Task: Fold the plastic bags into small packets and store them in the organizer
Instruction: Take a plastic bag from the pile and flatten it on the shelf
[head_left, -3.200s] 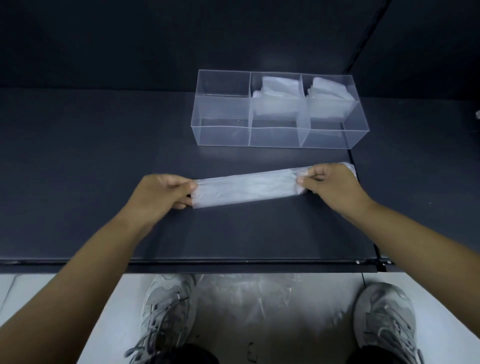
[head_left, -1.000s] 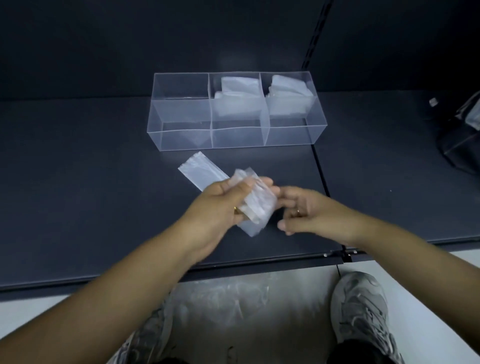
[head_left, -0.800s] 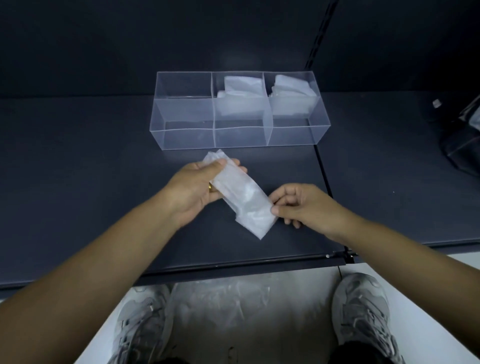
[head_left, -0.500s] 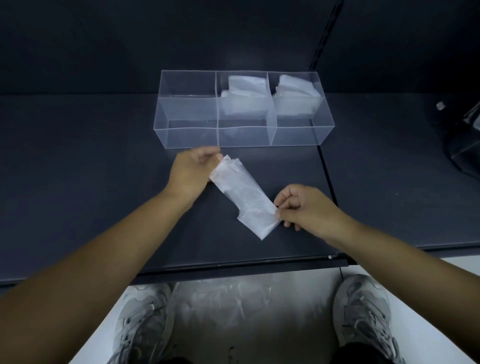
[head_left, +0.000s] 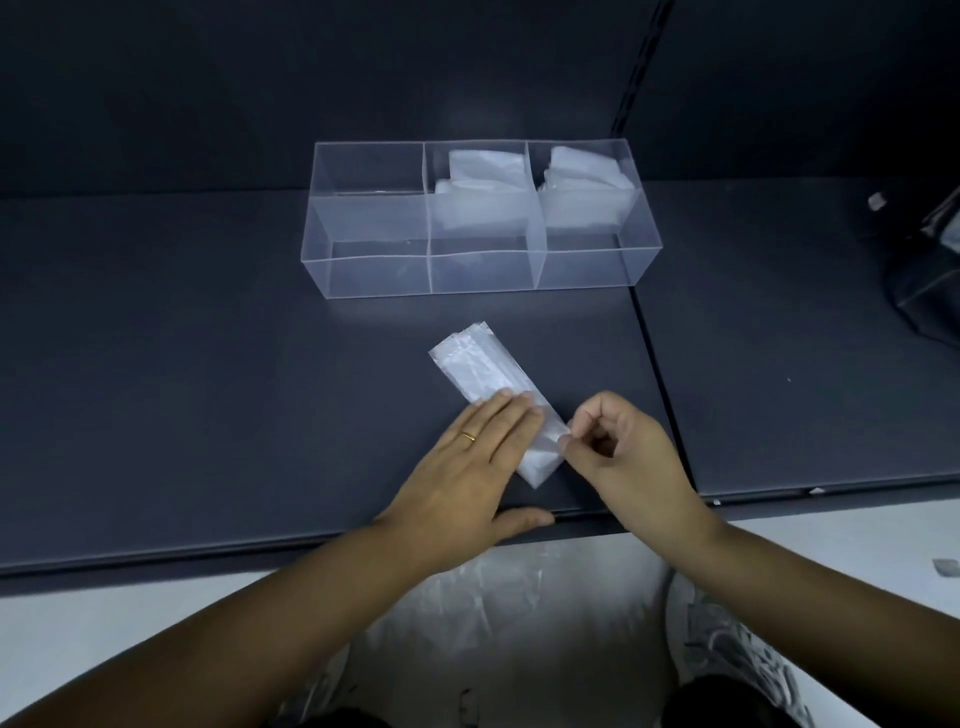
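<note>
A folded white plastic bag lies as a short diagonal strip on the dark shelf. My left hand presses flat on its near half, fingers straight. My right hand pinches the strip's near right edge between thumb and forefinger. The clear three-compartment organizer stands behind; its middle compartment holds folded bag packets and so does the right one, folded bag packets. The left compartment holds nothing.
A dark bag-like object sits at the far right of the shelf. The shelf's front edge runs just under my wrists. Clear plastic sheets lie on the floor between my shoes.
The long strip was folded into a shorter one. My left hand left the strip's far end and now presses flat on its near half; my right hand keeps pinching the near end.
</note>
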